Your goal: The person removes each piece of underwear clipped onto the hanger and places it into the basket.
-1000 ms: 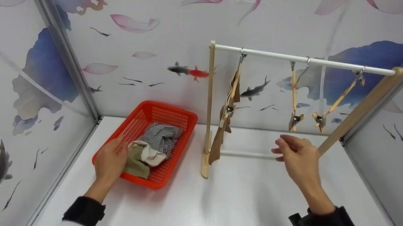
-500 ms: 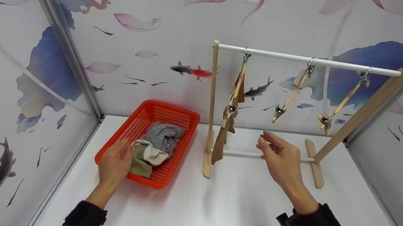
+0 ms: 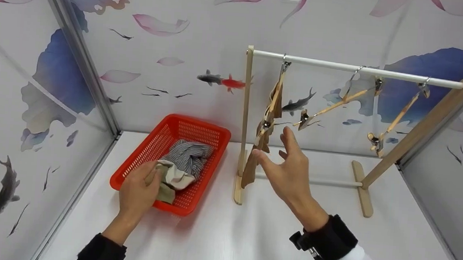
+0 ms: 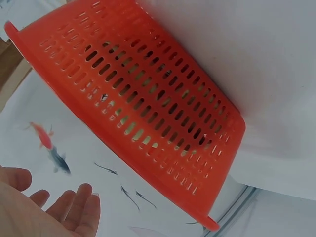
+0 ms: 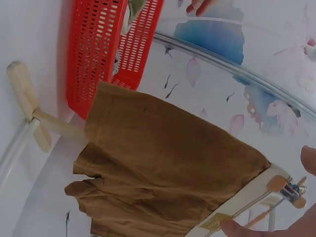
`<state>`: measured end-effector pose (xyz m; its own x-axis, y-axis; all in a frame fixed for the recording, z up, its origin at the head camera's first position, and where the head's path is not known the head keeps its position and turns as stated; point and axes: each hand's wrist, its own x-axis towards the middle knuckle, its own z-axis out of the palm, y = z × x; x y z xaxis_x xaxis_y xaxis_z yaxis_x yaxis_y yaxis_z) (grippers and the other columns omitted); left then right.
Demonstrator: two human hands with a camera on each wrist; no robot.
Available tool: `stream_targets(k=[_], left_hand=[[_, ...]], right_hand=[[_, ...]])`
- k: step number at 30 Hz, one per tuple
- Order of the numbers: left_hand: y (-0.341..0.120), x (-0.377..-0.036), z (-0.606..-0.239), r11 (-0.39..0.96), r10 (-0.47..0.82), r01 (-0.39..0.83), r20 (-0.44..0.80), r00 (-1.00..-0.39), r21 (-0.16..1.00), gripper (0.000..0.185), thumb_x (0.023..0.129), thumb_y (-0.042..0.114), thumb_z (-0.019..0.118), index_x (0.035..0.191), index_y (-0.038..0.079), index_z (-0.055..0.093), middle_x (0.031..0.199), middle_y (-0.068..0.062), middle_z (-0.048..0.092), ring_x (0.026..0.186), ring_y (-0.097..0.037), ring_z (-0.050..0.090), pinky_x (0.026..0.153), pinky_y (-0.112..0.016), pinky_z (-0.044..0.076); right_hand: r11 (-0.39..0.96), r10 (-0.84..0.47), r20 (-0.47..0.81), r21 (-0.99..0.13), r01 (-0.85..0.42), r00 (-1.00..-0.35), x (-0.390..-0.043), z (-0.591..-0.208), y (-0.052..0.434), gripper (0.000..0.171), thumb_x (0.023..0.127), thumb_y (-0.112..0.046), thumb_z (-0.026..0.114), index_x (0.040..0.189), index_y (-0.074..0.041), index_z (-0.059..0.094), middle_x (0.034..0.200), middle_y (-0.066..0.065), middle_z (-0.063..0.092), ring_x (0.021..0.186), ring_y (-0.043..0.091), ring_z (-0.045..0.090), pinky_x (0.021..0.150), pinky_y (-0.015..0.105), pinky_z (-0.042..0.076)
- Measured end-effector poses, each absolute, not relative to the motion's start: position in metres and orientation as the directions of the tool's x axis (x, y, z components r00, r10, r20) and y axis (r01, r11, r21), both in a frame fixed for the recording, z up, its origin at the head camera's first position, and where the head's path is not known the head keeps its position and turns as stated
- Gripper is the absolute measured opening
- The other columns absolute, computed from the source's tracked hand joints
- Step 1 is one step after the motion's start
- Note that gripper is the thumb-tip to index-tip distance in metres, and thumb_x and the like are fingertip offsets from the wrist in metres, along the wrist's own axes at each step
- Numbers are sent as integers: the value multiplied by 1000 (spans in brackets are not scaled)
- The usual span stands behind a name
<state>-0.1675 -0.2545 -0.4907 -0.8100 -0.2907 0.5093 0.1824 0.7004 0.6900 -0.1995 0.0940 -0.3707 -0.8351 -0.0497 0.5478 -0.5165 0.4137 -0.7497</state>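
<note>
Sleeves first, since they're closest: black cuffs on both arms over the white counter (image 3: 248, 237). The left hand (image 3: 139, 191) sits at the near rim of the red perforated plastic basket (image 3: 210, 134), fingers curled onto the beige-and-olive crumpled cloth (image 3: 173, 179) that lies in the basket's near end; it has crept a bit further over that cloth than a second ago, when it was more at the rim. Behind the cloth, also inside the basket, lies a grey striped garment (image 3: 187, 155).

The right hand (image 3: 289, 171) is the one that really moved: a second ago it hung low and to the right near the stand's foot bar, now it's up and left with fingers spread and holding nothing. It is just beside the brown shorts (image 5: 163, 168) clipped to a wooden clip hanger (image 3: 273, 104); in the right wrist view a fingertip looks to be touching the hanger's bar, though I can't be sure.

Further back, the middle wooden clip hanger (image 3: 331, 106) on the white rail of the wooden clothes stand (image 3: 358, 68) has swung up almost level (it hung straight down before), so it reads as freshly let go and still swinging. A third wooden hanger (image 3: 395, 119) hangs near the right post.

So: one piece hung, two hangers bare, the next cloth getting picked up.
</note>
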Motion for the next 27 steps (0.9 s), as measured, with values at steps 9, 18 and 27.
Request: stream_targets(k=[9, 18, 27], left_hand=[[-247, -166, -490, 699, -262, 187, 490, -832, 691, 39, 97, 16, 73, 133, 2, 71, 134, -17, 69, 129, -37, 61, 106, -58, 48], [-248, -164, -493, 705, -253, 211, 518, -817, 677, 39, 95, 13, 76, 132, 0, 71, 132, -20, 69, 125, -39, 63, 103, -59, 50], [-252, -161, -498, 708, -259, 198, 511, -820, 677, 40, 93, 13, 77, 131, 1, 72, 133, -22, 68, 126, -40, 63, 103, -59, 50]], right_hand=[[424, -18, 593, -725, -543, -805, -216, -363, 58, 96, 88, -16, 87, 158, 11, 26, 147, 27, 53, 125, 33, 61, 101, 48, 55], [410, 85, 592, -754, -513, -802, -234, -354, 50, 66, 96, -2, 70, 152, 9, 36, 104, 18, 68, 82, 25, 63, 72, 35, 54], [462, 144, 603, -742, -486, -785, -242, -343, 58, 45, 104, -7, 61, 144, 9, 49, 138, 30, 62, 104, 33, 71, 89, 46, 56]])
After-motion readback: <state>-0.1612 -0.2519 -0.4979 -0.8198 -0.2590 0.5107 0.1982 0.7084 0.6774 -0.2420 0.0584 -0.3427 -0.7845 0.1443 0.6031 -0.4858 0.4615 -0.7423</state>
